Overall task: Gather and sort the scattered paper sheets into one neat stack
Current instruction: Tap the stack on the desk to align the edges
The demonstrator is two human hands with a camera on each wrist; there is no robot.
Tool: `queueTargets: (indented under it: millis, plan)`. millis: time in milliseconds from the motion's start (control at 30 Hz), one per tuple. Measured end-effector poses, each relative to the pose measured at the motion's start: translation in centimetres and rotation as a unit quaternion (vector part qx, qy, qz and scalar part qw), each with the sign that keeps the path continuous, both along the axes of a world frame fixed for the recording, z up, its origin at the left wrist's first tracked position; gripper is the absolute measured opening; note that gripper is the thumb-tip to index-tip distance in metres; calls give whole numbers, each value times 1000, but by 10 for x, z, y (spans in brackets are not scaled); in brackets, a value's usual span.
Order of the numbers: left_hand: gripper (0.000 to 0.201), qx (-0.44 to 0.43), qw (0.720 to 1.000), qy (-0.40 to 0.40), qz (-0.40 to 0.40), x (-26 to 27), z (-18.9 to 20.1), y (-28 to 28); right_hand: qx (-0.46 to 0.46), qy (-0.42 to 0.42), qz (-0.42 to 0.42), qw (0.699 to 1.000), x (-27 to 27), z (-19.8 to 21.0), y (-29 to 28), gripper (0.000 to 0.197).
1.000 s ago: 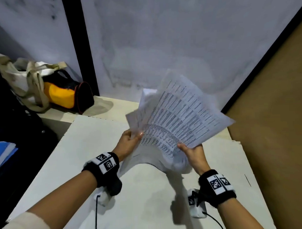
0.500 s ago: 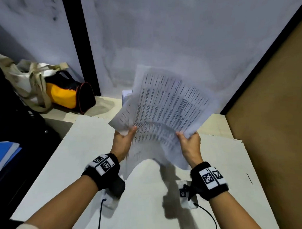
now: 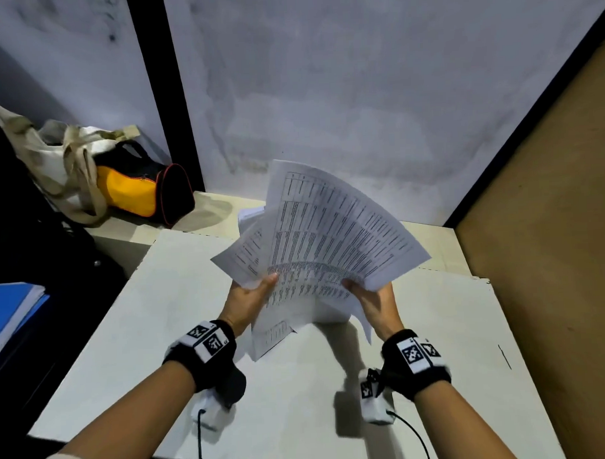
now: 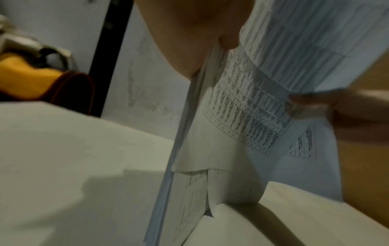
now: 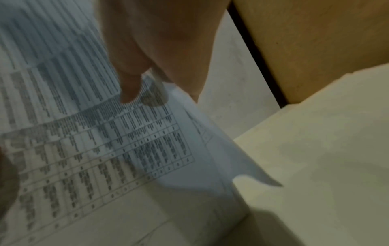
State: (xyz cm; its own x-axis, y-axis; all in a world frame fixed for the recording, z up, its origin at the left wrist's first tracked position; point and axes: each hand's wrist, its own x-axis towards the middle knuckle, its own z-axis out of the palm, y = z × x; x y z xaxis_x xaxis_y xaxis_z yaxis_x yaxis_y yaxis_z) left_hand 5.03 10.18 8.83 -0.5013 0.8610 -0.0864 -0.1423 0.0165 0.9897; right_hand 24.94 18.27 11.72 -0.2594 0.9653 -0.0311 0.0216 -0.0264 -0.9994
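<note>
Several printed paper sheets (image 3: 329, 242) with tables fan out above the white table (image 3: 154, 337), askew to one another. My left hand (image 3: 248, 300) grips their left edge, thumb on top. My right hand (image 3: 375, 299) pinches the right side, thumb on the print. The lower edges of the sheets (image 4: 210, 191) touch the table and curl there. In the left wrist view my left hand (image 4: 202, 36) clamps the bundle's edge. In the right wrist view my right thumb (image 5: 130, 79) presses on the top sheet (image 5: 94, 149).
A yellow and black bag (image 3: 135, 190) and a cloth tote (image 3: 62, 155) lie at the back left on a ledge. Blue folders (image 3: 9, 308) sit at the far left. A brown panel (image 3: 551, 237) walls the right side. A grey wall (image 3: 323, 91) stands behind.
The sheets swung left and then back a little to the right, and fanned wider. Both hands kept their hold and shifted slightly along the table.
</note>
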Motion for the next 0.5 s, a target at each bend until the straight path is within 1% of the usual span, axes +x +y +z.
queueTargets:
  millis: [67,133,233,333,433,500]
  plan:
    - [29,-2,1000,5,-11,0,5,0,1,-9,40,999,6,8,-1,40]
    - [31,20,1000,13,-18,-1,10,0,-13,-37,40,998,10,17,4,43]
    - [44,50,998,12,-18,0,19,-2,-2,-51,45,998,11,33,12,58]
    - [56,64,998,0,-15,-1,21,-4,9,-68,62,996,11,43,19,44]
    - [58,71,997,3,-22,-1,22,-4,27,-103,86,991,15,46,28,41]
    - [60,71,997,4,-23,-3,21,-4,38,-122,106,986,18,47,35,30]
